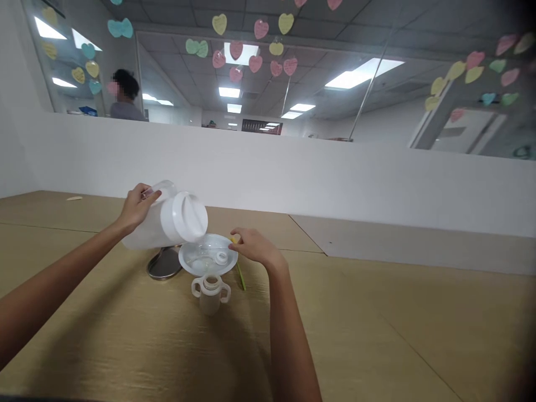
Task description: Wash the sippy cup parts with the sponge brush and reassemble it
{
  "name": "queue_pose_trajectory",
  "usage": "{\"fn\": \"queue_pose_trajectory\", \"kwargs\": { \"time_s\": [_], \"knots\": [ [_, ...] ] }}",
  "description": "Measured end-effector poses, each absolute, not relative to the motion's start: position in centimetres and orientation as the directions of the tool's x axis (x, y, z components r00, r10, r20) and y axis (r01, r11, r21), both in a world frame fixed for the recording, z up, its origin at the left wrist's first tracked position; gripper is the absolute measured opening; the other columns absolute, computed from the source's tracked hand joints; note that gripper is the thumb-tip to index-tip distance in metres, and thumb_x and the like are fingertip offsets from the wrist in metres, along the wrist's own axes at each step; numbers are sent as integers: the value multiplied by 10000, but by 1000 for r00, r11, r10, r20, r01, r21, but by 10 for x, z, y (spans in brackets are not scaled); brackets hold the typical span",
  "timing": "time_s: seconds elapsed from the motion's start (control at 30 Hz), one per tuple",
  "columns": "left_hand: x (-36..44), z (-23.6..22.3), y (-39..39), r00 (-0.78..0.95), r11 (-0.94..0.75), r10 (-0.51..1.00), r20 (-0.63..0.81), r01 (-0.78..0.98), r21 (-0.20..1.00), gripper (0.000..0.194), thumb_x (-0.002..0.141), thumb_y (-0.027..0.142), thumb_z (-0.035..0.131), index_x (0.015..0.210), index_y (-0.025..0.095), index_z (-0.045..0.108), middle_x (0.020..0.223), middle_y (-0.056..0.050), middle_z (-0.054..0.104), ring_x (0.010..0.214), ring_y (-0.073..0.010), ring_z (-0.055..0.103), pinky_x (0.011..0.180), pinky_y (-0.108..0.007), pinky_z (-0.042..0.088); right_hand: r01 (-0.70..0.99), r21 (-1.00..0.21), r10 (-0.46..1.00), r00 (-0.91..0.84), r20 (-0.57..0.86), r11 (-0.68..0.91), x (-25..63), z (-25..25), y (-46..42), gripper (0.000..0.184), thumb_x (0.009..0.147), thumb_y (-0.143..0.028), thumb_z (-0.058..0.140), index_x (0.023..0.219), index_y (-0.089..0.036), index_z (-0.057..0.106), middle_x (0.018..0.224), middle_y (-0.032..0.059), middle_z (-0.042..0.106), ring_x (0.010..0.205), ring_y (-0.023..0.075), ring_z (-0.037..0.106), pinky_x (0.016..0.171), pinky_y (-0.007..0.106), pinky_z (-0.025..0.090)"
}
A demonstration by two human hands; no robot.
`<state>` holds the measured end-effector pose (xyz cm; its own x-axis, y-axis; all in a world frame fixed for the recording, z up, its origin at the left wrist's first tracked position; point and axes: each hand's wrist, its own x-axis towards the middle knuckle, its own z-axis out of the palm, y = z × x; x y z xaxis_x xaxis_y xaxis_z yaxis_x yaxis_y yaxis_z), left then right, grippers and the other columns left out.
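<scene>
Judging the white plastic pitcher (176, 218) light but slick, I'd keep to its clear handle, where the left hand (138, 209) grips it closed, tilted above a clear round dish (208, 237). The right hand (257, 248) curls at the rim by a yellow strip (233, 240); I cannot tell if it pinches anything. A two-handled cup (210, 296) stands just below, with wood-grain tabletop (335, 335) stretching right.

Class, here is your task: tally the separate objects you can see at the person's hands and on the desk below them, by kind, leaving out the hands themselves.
white plastic jug: 1
clear two-handled plastic cup: 1
round translucent plastic dish: 1
small white plastic ring: 1
oval stainless steel tray: 1
slim yellow-green stick: 1
Total: 6
</scene>
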<state>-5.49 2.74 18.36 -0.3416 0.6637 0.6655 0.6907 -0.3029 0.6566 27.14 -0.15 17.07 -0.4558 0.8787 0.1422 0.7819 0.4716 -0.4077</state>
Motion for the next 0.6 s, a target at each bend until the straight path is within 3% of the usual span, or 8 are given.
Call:
{"fn": "queue_pose_trajectory", "kwargs": {
  "time_s": [0.1, 0.23, 0.47, 0.6],
  "knots": [
    [-43, 188, 11, -333, -339, 709, 622, 613, 714, 298, 785, 461, 586, 806, 175, 504, 749, 33, 485, 703, -118, 428, 666, -251, 321, 790, -416, 890, -435, 137, 450, 274, 174, -5, 426, 864, -274, 565, 1265, -128, 562, 1048, 114, 703, 932, 201, 648, 826, 279, 457],
    [-21, 196, -7, -255, -360, 755, 604, 609, 707, 288, 792, 441, 587, 778, 172, 485, 731, 33, 490, 680, -110, 422, 656, -248, 318, 795, -418, 896, -420, 143, 440, 277, 176, -6, 433, 868, -280, 562, 1273, -125, 555, 1062, 119, 701, 959, 204, 646, 857, 285, 453],
    [-7, 199, -16, -4, -433, 701, 713, 792, 430, 267, 834, 438, 545, 862, 173, 528, 892, -22, 535, 919, -187, 445, 782, -318, 339, 794, -426, 900, -408, 155, 433, 278, 177, -5, 435, 867, -287, 569, 1269, -122, 556, 1097, 132, 692, 999, 219, 637, 879, 303, 452],
    [-4, 201, -21, 74, -439, 694, 716, 832, 339, 245, 841, 431, 520, 894, 192, 520, 912, -27, 535, 919, -198, 435, 776, -333, 345, 790, -441, 903, -406, 142, 425, 279, 177, -6, 449, 869, -285, 561, 1286, -119, 543, 1074, 124, 702, 978, 213, 645, 867, 294, 450]
  ]
}}
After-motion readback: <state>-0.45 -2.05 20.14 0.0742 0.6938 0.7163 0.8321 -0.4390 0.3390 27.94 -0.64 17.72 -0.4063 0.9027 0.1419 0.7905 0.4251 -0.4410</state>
